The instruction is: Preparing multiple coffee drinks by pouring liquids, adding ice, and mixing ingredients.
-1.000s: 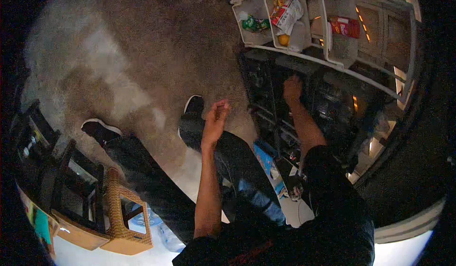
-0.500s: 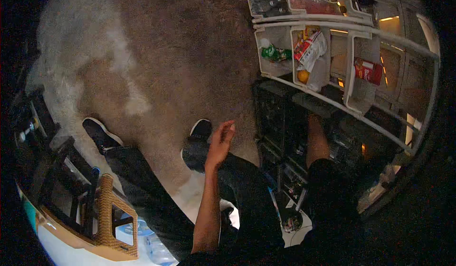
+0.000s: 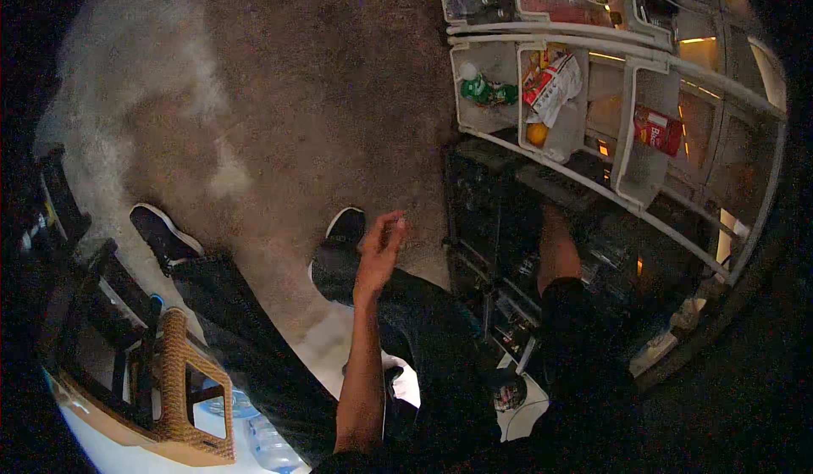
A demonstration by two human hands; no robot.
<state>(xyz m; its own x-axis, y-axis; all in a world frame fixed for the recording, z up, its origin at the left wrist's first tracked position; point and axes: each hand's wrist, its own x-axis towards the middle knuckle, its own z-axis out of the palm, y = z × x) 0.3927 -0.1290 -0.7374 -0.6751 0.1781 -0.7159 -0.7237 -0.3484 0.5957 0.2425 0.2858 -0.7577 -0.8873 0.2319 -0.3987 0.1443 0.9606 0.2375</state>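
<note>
My left hand [image 3: 383,249] is in the air over my right knee and shoe, its fingers loosely bent and a little apart, with nothing in them. To the right, my right forearm [image 3: 559,249] reaches into the dark space under a white shelf. My right hand is lost in shadow there, and what it touches cannot be made out. Close to that arm stand dark crates [image 3: 476,199], and glassy shapes [image 3: 605,249] that look like bottles glint dimly beside it.
Above my right arm, white bins [image 3: 627,173] hold a green packet [image 3: 489,91], a white-and-red bag [image 3: 552,88], an orange round thing [image 3: 537,133] and a red packet [image 3: 657,130]. Bottles [image 3: 483,1] lie higher up. A woven brown chair [image 3: 174,372] and clear plastic bottles [image 3: 273,447] are at lower left.
The view has shifted slightly, so most things sit a little further left. My left hand's fingers have spread slightly. My right arm still reaches into the dark space.
</note>
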